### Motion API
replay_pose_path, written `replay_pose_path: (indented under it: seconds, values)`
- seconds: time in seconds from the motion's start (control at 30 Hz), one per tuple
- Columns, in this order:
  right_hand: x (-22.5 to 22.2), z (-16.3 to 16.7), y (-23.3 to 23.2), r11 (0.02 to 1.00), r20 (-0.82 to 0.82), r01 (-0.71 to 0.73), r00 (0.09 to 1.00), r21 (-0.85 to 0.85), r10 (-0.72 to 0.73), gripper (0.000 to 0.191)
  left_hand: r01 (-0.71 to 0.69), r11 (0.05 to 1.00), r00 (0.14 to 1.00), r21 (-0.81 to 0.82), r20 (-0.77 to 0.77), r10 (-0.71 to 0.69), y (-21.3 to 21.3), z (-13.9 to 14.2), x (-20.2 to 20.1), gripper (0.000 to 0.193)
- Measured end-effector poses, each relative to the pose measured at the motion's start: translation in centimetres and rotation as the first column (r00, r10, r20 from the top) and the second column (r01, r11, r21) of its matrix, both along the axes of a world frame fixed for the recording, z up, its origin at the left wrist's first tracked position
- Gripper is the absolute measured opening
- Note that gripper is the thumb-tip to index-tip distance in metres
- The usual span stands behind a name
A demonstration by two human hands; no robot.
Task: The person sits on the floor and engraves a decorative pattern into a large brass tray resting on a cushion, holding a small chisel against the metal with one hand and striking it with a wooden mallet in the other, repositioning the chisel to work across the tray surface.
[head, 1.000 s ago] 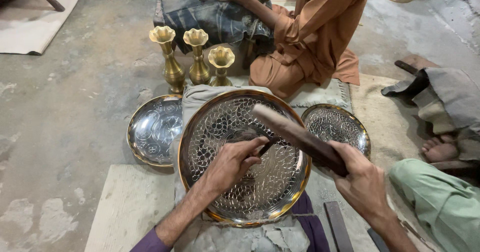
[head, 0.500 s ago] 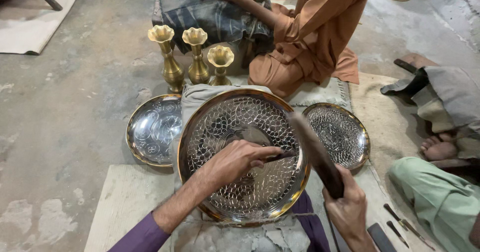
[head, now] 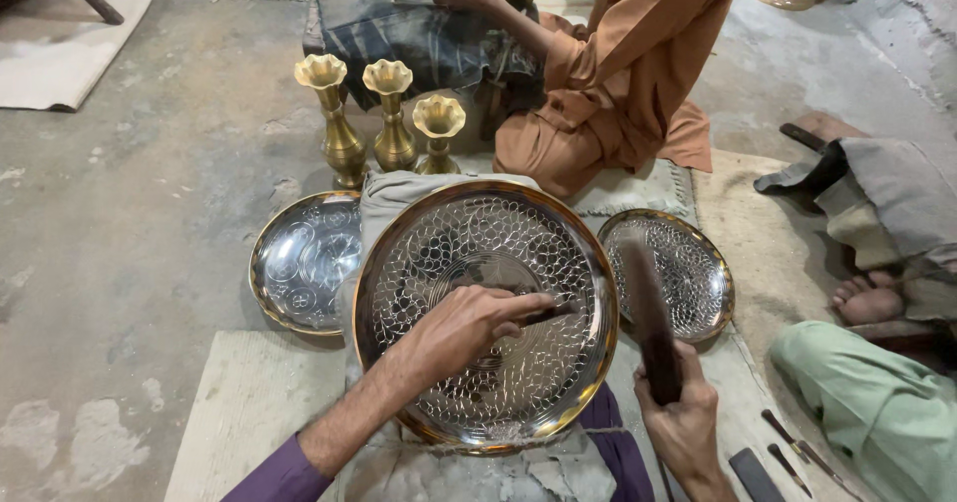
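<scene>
1. Since half a second ago the right hand (head: pixel 683 417) has drawn the dark mallet (head: pixel 648 318) more upright, just right of the big engraved tray (head: pixel 419 253)
2. Left hand (head: pixel 461 328) rests on tray centre, fingers clamped on a small punch (head: pixel 548 313)
3. Right fingers wrapped tight on mallet handle
4. Judgement: keep the punch steady, strike squarely
5. Smaller trays (head: pixel 299 263) flank it; brass vases (head: pixel 394 113) stand behind

Three brass vases (head: pixel 391 118) are stood in a row behind two smaller engraved plates (head: pixel 304 261) (head: pixel 681 273). A person in orange (head: pixel 623 73) is seated beyond; what may be spare chisels (head: pixel 793 457) are laid at right.
</scene>
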State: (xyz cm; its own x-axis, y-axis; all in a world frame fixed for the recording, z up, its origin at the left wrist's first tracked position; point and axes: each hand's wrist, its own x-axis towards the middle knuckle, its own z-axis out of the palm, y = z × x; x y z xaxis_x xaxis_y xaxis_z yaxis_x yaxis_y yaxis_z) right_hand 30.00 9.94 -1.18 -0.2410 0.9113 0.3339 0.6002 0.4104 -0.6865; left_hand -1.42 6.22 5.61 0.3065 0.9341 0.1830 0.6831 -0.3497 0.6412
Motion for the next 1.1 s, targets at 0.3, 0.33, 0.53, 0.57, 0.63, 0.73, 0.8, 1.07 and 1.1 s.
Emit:
replay_pose_path:
  seconds: [0.3, 0.33, 0.53, 0.57, 0.63, 0.73, 0.8, 1.07, 1.1]
  values:
    - [-1.1, 1.2, -0.7, 0.998, -0.083, -0.043, 0.996, -0.049, 0.039, 0.044, 0.005, 0.997, 1.000, 0.073, 0.006, -0.005, -0.2, -0.1, -0.2, 0.052]
    - [-1.0, 1.0, -0.8, 0.994, 0.138, 0.046, 0.990, -0.104, -0.031, 0.051, 0.018, 0.996, 1.000, 0.089, -0.016, -0.017, -0.2, -0.1, -0.2, 0.052]
    - [-0.4, -1.6, -1.4, 0.994, -0.071, 0.040, 0.996, -0.098, -0.047, 0.047, 0.047, 0.990, 0.991, -0.136, -0.120, -0.064, 0.5, 0.0, 0.4, 0.050]
    - [-0.2, -2.1, -1.5, 0.997, -0.101, -0.019, 0.995, -0.074, 0.011, 0.048, 0.050, 0.988, 0.988, -0.149, -0.137, -0.071, 0.5, 0.1, 0.4, 0.048]
    - [0.0, -3.0, -1.5, 0.996, 0.041, 0.085, 0.996, 0.000, -0.085, 0.058, 0.059, 0.984, 0.980, -0.166, -0.177, -0.088, 0.6, 0.5, 0.1, 0.045]
    - [-0.5, -4.7, -1.8, 0.999, -0.329, -0.020, 0.944, 0.051, 0.036, 0.053, 0.114, 0.988, 0.976, -0.105, -0.176, -0.131, 0.4, 1.2, -0.1, 0.043]
    - [-0.1, -5.3, -2.1, 0.995, -0.311, -0.022, 0.949, 0.096, 0.051, 0.051, 0.111, 0.987, 0.976, -0.121, -0.176, -0.131, 0.2, 1.4, 0.0, 0.043]
    - [0.3, -2.4, -1.0, 0.977, 0.274, 0.133, 0.958, -0.169, -0.083, 0.059, 0.046, 0.993, 0.999, 0.109, -0.003, -0.046, -0.8, 0.5, -0.2, 0.045]
    - [0.2, -1.4, -0.9, 0.985, 0.255, 0.110, 0.964, -0.135, -0.073, 0.061, -0.010, 0.995, 1.000, 0.095, 0.014, 0.008, -1.1, 0.2, -0.2, 0.046]
